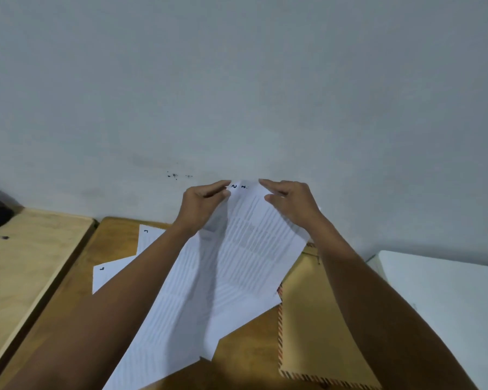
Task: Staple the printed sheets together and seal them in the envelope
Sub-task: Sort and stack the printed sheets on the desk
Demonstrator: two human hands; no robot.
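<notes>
Sheets: lifted, top corners pinched by left hand and right hand
Envelope: flat on desk, right

Two bare forearms, no sleeves in view, left hand and right hand without rings or watch
</notes>
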